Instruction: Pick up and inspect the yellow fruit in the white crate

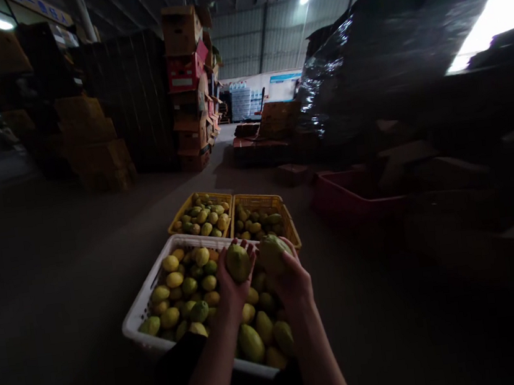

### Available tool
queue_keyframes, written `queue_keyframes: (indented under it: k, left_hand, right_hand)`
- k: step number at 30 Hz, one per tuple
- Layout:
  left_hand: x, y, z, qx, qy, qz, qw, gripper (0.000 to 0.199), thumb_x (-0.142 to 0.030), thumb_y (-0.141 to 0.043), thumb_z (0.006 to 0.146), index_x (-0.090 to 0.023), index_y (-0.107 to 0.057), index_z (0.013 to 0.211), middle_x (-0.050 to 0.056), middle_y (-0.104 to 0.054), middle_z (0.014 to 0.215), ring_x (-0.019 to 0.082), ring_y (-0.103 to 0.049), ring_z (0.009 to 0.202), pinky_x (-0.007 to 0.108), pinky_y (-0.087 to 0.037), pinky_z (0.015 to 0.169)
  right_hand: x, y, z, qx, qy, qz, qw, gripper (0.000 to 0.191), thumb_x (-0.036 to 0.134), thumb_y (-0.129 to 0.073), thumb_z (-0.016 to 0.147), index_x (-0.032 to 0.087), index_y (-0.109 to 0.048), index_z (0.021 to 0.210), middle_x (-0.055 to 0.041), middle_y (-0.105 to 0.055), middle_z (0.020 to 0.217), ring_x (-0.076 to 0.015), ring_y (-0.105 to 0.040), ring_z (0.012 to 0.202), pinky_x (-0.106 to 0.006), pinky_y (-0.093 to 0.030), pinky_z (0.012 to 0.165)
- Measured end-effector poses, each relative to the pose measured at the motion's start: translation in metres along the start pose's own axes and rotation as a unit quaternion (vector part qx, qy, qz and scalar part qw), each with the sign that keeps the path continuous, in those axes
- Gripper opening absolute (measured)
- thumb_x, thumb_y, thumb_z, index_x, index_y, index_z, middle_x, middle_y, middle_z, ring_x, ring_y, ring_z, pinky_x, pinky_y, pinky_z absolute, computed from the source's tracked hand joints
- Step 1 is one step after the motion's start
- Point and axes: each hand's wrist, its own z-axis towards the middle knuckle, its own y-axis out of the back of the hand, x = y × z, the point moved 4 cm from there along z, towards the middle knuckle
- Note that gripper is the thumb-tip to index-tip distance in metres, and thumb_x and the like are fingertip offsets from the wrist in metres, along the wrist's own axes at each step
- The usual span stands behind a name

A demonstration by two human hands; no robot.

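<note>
My left hand (232, 292) is cupped around an oval green fruit (238, 263), its fingers showing behind and to the right of it. Gripped in my right hand (297, 280) is a larger, paler green fruit (272, 253), with the fingers along its right side. The two fruits are side by side above a white plastic crate (144, 294). Inside the crate lie many yellow and green oval fruits (251, 343), mango- or papaya-like; I cannot tell the exact kind. My forearms hide part of the crate's middle and right side.
Beyond the white crate stand two yellow crates (232, 217) of similar fruit. A red tub (355, 196) is on the floor to the right. Stacked cartons (185, 82) rise further back, with a dark film-wrapped stack (364, 73) at right. The surroundings are dim.
</note>
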Motion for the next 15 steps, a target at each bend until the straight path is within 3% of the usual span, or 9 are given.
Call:
queue_keyframes:
  k: [4,8,15]
  left_hand:
    - [0.006,-0.011,0.005,0.015,0.002,0.016,1.0,0.041,-0.036,-0.044,0.099,-0.016,-0.071,0.122,0.011,-0.078,0.104,0.024,-0.074,0.104,0.039,-0.057,0.097]
    - [0.006,-0.019,0.009,0.042,-0.028,0.019,0.999,0.041,-0.033,-0.049,0.091,-0.016,-0.072,0.121,0.011,-0.078,0.11,0.027,-0.073,0.109,0.042,-0.054,0.103]
    - [0.008,-0.012,0.01,0.016,-0.064,0.006,0.998,0.035,-0.024,-0.058,0.085,-0.02,-0.074,0.116,0.008,-0.078,0.11,0.023,-0.074,0.097,0.042,-0.054,0.103]
  right_hand:
    - [-0.02,-0.005,0.001,-0.021,0.007,0.047,0.999,0.041,0.029,-0.081,0.063,0.023,-0.073,0.103,0.0,-0.08,0.099,-0.0165,-0.076,0.093,-0.026,-0.058,0.089]
    - [-0.038,-0.005,0.005,-0.05,-0.017,0.099,0.994,0.034,0.041,-0.074,0.074,0.022,-0.074,0.102,-0.0019,-0.081,0.1,-0.0204,-0.074,0.106,-0.037,-0.052,0.107]
    - [-0.043,-0.011,0.001,-0.073,-0.012,0.134,0.988,0.043,0.049,-0.076,0.072,0.023,-0.074,0.107,-0.0018,-0.081,0.099,-0.0239,-0.073,0.112,-0.045,-0.043,0.118]
